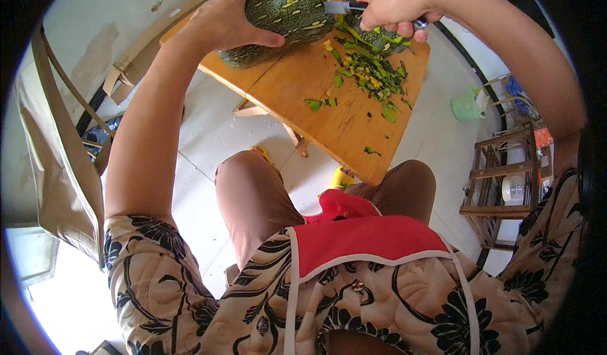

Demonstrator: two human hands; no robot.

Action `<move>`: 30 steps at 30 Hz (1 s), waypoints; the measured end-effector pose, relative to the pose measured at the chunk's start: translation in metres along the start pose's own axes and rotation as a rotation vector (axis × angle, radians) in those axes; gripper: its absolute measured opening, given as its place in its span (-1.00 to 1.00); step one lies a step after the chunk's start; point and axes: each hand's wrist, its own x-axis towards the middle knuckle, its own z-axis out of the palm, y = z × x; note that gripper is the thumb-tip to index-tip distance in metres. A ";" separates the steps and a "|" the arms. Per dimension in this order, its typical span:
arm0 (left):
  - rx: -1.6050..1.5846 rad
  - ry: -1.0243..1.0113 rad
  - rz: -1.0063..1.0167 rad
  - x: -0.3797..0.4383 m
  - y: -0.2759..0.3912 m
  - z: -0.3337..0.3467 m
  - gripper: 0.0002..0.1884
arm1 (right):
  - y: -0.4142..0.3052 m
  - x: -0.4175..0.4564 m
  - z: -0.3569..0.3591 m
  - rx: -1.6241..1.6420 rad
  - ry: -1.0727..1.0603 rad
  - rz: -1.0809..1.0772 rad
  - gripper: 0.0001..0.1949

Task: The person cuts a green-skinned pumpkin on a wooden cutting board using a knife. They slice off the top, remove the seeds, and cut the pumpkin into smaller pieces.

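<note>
A large dark-green pumpkin piece (289, 13) with pale flecks lies on the wooden table (303, 99). My left hand (227, 23) grips its left side, thumb along the lower edge. In my right hand (396, 4) is a knife (339, 7) with a black and silver handle, its blade against the right side of the pumpkin. Below that hand rests a second pumpkin piece (379, 39), partly hidden by the hand. A heap of green peelings (372, 73) lies beside both pieces, with loose scraps nearer the table's front corner.
My knees and a red apron (370, 241) are close to the table's near corner. On the right stand a green bin (468, 104) and a wooden folding rack (502, 179). Flattened cardboard (137, 63) leans at the left wall near a hanging tan cloth (61, 165).
</note>
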 end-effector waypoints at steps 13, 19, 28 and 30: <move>-0.137 -0.189 -0.128 0.003 0.018 -0.036 0.10 | 0.014 0.104 0.101 0.259 0.154 -0.075 -0.84; -0.202 -0.174 -0.051 0.015 -0.009 -0.020 0.13 | 0.019 0.107 0.104 0.214 0.156 -0.147 -0.76; -0.431 -0.280 -0.040 0.044 -0.083 0.017 0.15 | 0.003 0.091 0.098 -0.263 0.345 -0.198 -0.76; -0.517 -0.305 -0.070 0.047 -0.091 0.020 0.12 | 0.000 0.103 0.100 -0.201 0.394 -0.214 -0.79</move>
